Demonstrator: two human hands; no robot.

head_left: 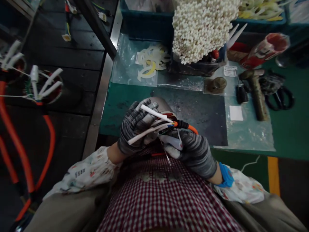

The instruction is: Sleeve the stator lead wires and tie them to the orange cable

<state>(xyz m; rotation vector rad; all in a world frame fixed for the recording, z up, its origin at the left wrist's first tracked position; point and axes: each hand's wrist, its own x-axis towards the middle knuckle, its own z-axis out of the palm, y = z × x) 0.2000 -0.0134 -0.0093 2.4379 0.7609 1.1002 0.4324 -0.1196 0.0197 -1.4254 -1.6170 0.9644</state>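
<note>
1. Gripping two white sleeved leads (pixel 154 113), the left hand (pixel 137 125) is curled nearly shut in its grey striped knit glove (pixel 131 130). The leads stick out past its fingers at different angles.
2. The right hand (pixel 194 153) is also mostly closed, just beside the left and touching the same bundle. It pinches an orange cable (pixel 192 128) near a black sleeve (pixel 181 124), where the white leads and thinner coloured wires fan out. A pale flat strip (pixel 172 141) lies against its fingers, though what it is can't be made out. A blue wristband (pixel 226 175) circles the wrist behind this hand.
3. Below both hands are a red-and-white checked apron (pixel 164 196) and floral sleeves (pixel 84 170).
4. Ahead of the hands, the green worktop (pixel 116 112) carries a dark mat (pixel 200 119). Farther ahead sit a clear plastic bag (pixel 127 61) of white and yellow rings (pixel 151 62) and a dense bunch of white wire ends (pixel 205 29).
5. To the right of the right hand lie black-handled scissors (pixel 280 98) and an olive-coloured tool (pixel 257 96), its exact kind unclear.
6. Left of the left hand, on a dark surface (pixel 72 61), hang orange cables (pixel 16 145) ending in white leads (pixel 48 85).
</note>
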